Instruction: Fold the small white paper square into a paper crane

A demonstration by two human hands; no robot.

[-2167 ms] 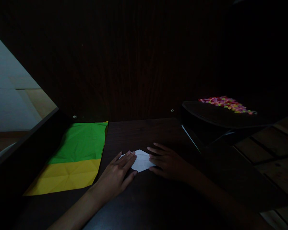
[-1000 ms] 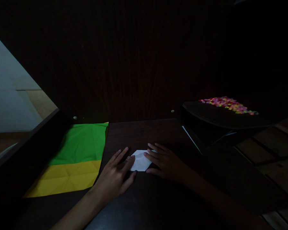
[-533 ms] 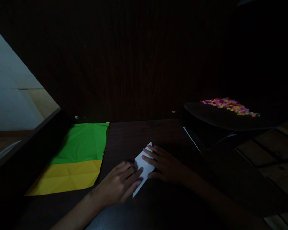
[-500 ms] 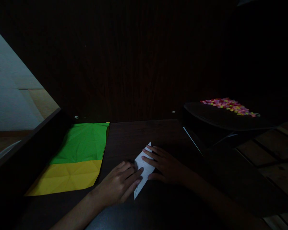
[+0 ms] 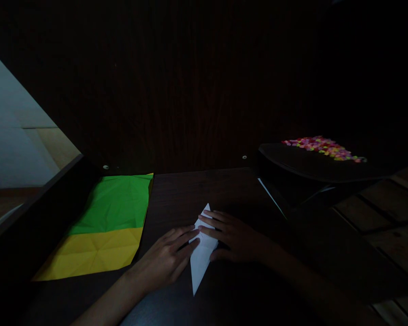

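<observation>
A piece of white folded paper (image 5: 201, 259), long and pointed at both ends, lies on the dark wooden surface in front of me. My left hand (image 5: 172, 253) reaches in from the left, its fingers stretched out and the tips pressing on the paper's left side near the middle. From the right, my right hand (image 5: 229, 235) lies over the paper's upper part with fingers spread flat, its thumb at the right edge. The fingertips of both hands almost meet, and parts of the paper are covered by them.
Creased green paper (image 5: 119, 201) and yellow paper (image 5: 95, 253) lie overlapping at the left, beside a raised dark side board (image 5: 37, 199). A dark upright panel (image 5: 177, 90) closes the back. At the right, a pile of small colourful pieces (image 5: 326, 147) rests on a dark ledge.
The folded paper has shifted, its lower point now showing longer toward me. My left fingers have stretched out and slid upward along it; my right hand stays on the upper part.
</observation>
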